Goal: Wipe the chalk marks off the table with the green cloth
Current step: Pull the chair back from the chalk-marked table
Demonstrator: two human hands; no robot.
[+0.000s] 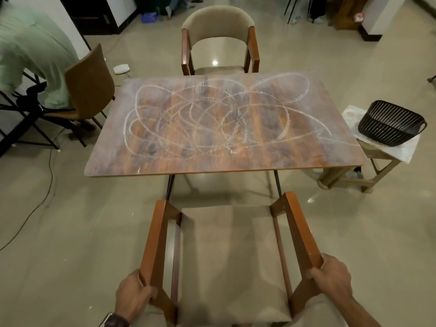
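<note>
Your left hand [133, 296] and right hand [330, 277] sit closest to you, each with its fingers curled round the near end of a wooden armrest of the chair [226, 256] in front of you; the left fingers [141, 280] wrap that rail from outside, the right fingers [312, 273] do the same on the other side. Neither hand holds a cloth.

The green cloth is not visible anywhere in this view, so you cannot tell which way it lies from your fingers or how its long axis runs. A black basket [391, 125] stands on a small stool [377, 159] just off the bench's right edge; whether it holds anything cannot be seen.

What you can judge is the target. The bench [106, 166] lies straight ahead beyond the chair, well apart from both hands, its long axis running left to right across your view. The chalk marks [212, 114] loop over most of the top, densest in the middle, thinner toward the near edge and the right corners. Both hands are about equally far from the near edge, so neither has the advantage yet.

The wiping looks not yet begun: you probably need the chair out of the way and the cloth found first
</note>
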